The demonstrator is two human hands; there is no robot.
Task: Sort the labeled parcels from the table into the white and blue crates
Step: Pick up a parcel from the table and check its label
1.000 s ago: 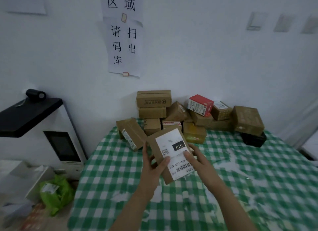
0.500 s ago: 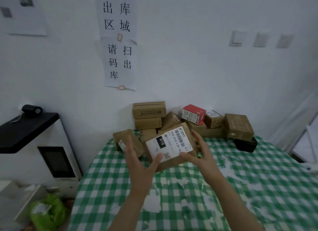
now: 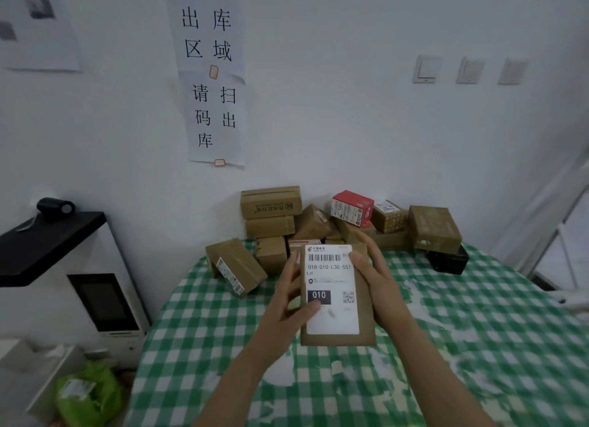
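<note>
Parcel rotated since half a second ago: the label was skewed sideways, now it sits upright with the barcode at the far end and the "010" block readable.

Flat brown cardboard parcel with a white shipping label (image 3: 333,318) is held above the table with the green-and-white checked cloth (image 3: 478,347), near the middle, label facing the camera. Printed code reads 010-010-L30-551.

Left hand (image 3: 287,308) grasps the parcel's left edge, thumb pressed on the label just under the black "010" block, fingers running up along the side. Right hand (image 3: 382,286) grasps the right edge, thumb over the label's upper right corner, fingers wrapped behind. Both grips are closed on the parcel.

Pile of brown cardboard boxes (image 3: 271,203) sits at the far edge of the table against the wall, just beyond the held parcel. One brown box with a side label (image 3: 236,265) lies tilted at the pile's left. Small red-and-white carton (image 3: 352,208) is on top, right of centre. Black box (image 3: 447,261) sits at the pile's right end under a brown one.

Off the table on the left: white machine with a dark screen (image 3: 105,302), green plastic bag (image 3: 92,391) below it. White paper signs with Chinese text (image 3: 212,76) hang on the wall, with three wall switches (image 3: 427,69) to their right.
</note>
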